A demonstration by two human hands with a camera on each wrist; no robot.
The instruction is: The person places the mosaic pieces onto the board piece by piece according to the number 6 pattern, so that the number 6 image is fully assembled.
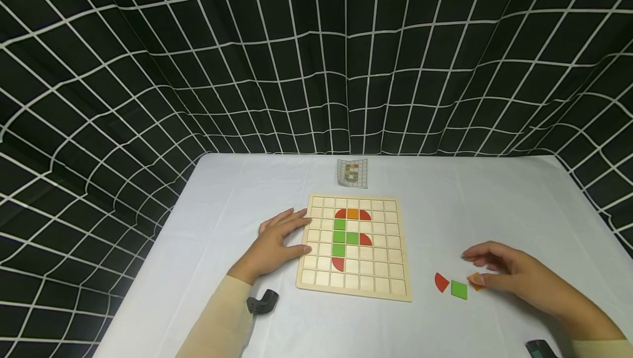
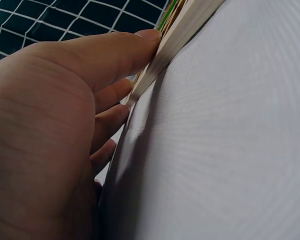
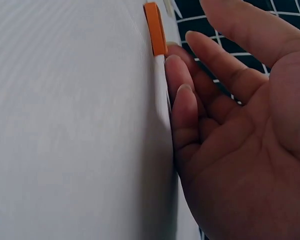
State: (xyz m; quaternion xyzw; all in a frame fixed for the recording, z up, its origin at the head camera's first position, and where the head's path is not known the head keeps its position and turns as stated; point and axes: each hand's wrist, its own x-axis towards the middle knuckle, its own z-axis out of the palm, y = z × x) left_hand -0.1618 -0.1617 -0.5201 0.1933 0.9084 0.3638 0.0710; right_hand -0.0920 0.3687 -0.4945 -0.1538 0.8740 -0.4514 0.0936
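A pale wooden grid board (image 1: 381, 271) lies on the table. In it sit several green squares (image 1: 338, 236), an orange square (image 1: 353, 213) and several red quarter-round tiles (image 1: 365, 239). My left hand (image 1: 269, 249) rests at the board's left edge, thumb and fingertips touching the frame. Off to the right, my right hand (image 1: 519, 278) hovers low with its thumb over a loose orange tile (image 3: 155, 30). The right wrist view shows that tile on the cloth, apart from the thumb and not pinched. Beside it lie a loose green square (image 1: 459, 290) and a loose red quarter-round tile (image 1: 441, 282).
A small printed card (image 1: 353, 173) with a coloured grid pattern lies behind the board. White cloth (image 1: 237, 182) covers the table. A black curtain with white grid lines (image 1: 316, 61) hangs around the back and sides. Dark devices (image 1: 263, 302) are worn at both wrists.
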